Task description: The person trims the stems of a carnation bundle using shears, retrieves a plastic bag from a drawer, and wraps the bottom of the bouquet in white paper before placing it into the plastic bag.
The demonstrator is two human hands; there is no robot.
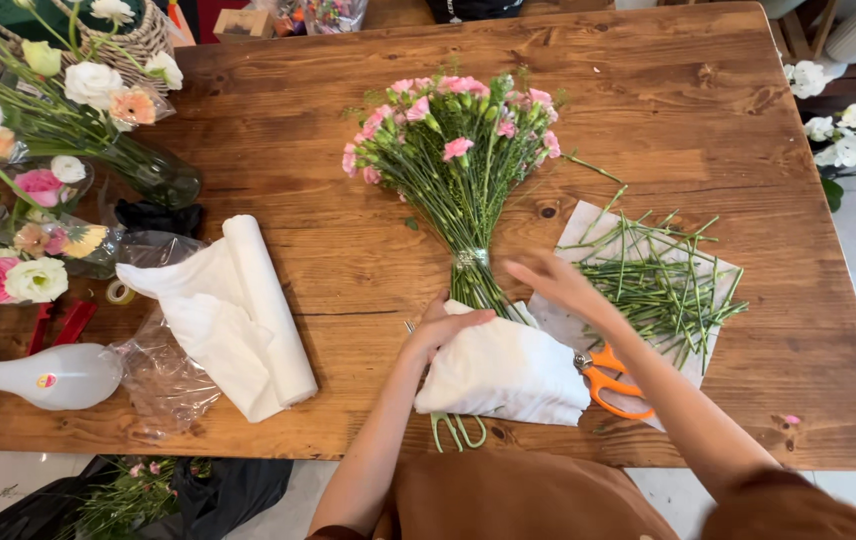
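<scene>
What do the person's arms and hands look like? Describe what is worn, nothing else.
Both forearms are bare from wrist to elbow. The left hand and right hand show no gloves, rings or watch that can be made out. Rust-brown sleeves begin near the elbow, clearest on the right arm, matching the brown garment at the bottom edge.
</scene>
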